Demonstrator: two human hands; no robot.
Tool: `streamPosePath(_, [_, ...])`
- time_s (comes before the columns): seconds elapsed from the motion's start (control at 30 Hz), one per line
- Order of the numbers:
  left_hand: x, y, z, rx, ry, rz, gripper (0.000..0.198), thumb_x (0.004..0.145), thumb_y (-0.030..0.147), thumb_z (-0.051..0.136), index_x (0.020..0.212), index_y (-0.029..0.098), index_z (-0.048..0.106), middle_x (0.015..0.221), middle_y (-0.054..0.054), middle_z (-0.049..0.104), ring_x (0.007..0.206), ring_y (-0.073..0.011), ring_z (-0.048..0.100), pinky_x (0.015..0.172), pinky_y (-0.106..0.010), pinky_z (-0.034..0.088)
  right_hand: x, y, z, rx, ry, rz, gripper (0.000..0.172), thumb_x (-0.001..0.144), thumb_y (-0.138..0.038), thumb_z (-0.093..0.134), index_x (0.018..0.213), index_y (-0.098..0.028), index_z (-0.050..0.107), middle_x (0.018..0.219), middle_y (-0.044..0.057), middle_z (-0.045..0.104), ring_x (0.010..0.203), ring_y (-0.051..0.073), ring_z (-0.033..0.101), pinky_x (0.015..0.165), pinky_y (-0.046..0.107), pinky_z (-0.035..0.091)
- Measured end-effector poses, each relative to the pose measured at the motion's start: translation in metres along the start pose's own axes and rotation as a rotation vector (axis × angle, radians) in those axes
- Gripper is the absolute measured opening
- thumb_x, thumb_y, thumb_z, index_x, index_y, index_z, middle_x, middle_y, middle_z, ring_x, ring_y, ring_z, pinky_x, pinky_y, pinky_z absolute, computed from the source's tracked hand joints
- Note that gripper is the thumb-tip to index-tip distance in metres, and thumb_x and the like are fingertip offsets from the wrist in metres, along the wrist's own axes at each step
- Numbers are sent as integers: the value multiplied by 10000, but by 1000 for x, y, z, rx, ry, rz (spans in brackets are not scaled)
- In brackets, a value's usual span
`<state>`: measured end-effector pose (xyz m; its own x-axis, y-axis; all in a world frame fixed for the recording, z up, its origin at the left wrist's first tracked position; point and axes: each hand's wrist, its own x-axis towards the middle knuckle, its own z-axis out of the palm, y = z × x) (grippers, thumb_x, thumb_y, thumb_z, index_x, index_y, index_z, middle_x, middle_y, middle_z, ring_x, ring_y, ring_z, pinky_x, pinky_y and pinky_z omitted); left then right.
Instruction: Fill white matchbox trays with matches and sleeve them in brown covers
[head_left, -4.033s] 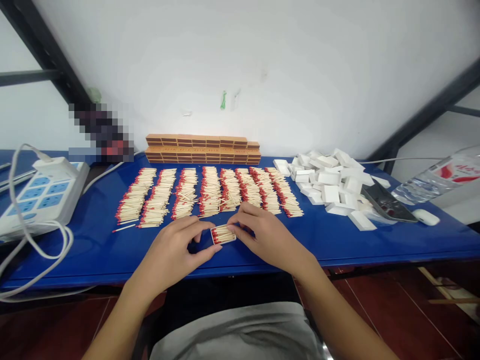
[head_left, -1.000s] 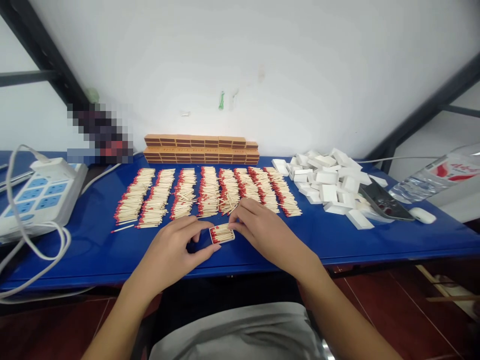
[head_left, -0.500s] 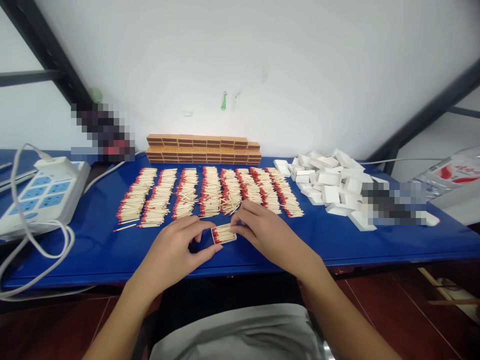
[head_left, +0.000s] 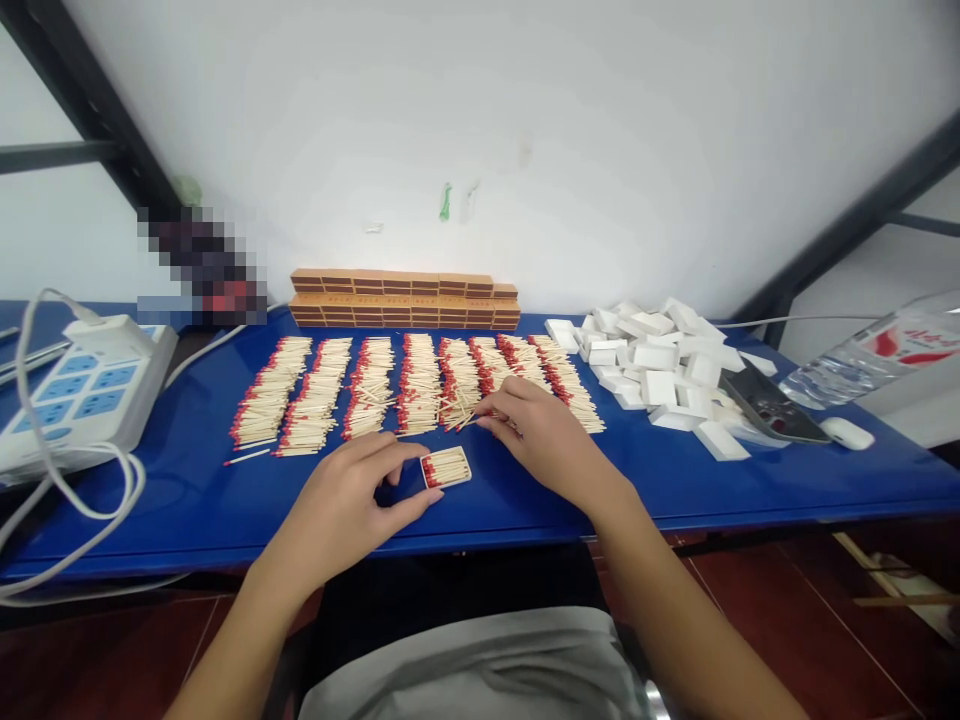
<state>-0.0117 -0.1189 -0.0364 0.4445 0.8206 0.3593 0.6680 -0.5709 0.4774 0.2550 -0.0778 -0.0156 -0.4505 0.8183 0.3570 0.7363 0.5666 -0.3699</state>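
A small white tray of red-tipped matches [head_left: 446,467] lies on the blue table [head_left: 187,490] near its front edge. My left hand [head_left: 352,500] pinches the tray's left end between thumb and forefinger. My right hand [head_left: 536,430] rests further back at the near ends of the rows of loose matches [head_left: 416,385], its fingers curled on a few matches there. Several rows of these red-headed matches lie side by side across the middle of the table.
Brown matchbox sleeves [head_left: 405,298] are stacked against the wall. A heap of white empty trays [head_left: 660,365] lies at the right, beside a dark phone [head_left: 769,405], a white mouse [head_left: 846,432] and a plastic bottle [head_left: 877,360]. A white power strip [head_left: 82,390] with cables sits at left.
My right hand has left the tray and moved back and slightly right to the match rows. My left hand and the tray have stayed put.
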Motion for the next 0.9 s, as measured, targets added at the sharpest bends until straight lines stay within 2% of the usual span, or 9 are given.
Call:
streamPosePath(0.23, [1, 0, 1, 3, -4, 7, 244, 974, 432, 729, 1122, 239, 739, 814, 6, 606, 746, -166, 578, 725, -301, 454, 1, 1, 9, -36, -29, -15, 103, 1032, -148, 631, 950, -195, 674, 977, 75, 651, 997, 257, 615, 883, 391, 494])
streamPosePath(0.43, [0, -1, 0, -1, -1, 11, 248, 971, 429, 732, 1132, 240, 741, 811, 7, 603, 736, -165, 573, 714, -301, 449, 2, 0, 7, -63, -24, -23, 49, 1018, -153, 664, 1037, -198, 667, 1039, 83, 654, 1035, 263, 597, 921, 399, 478])
streamPosePath(0.6, [1, 0, 1, 1, -3, 15, 243, 976, 425, 729, 1125, 234, 739, 806, 10, 594, 734, -161, 569, 718, -300, 449, 1, 1, 9, -51, -32, -43, 102, 1051, -166, 609, 980, -195, 675, 985, 76, 626, 1006, 252, 586, 893, 381, 479])
streamPosePath(0.9, [1, -1, 1, -1, -2, 12, 252, 973, 432, 733, 1136, 239, 739, 819, 11, 603, 745, -158, 578, 730, -296, 455, 1, 3, 12, -65, -19, -70, 63, 1044, -179, 630, 1045, -199, 689, 1018, 86, 641, 1015, 264, 592, 910, 409, 492])
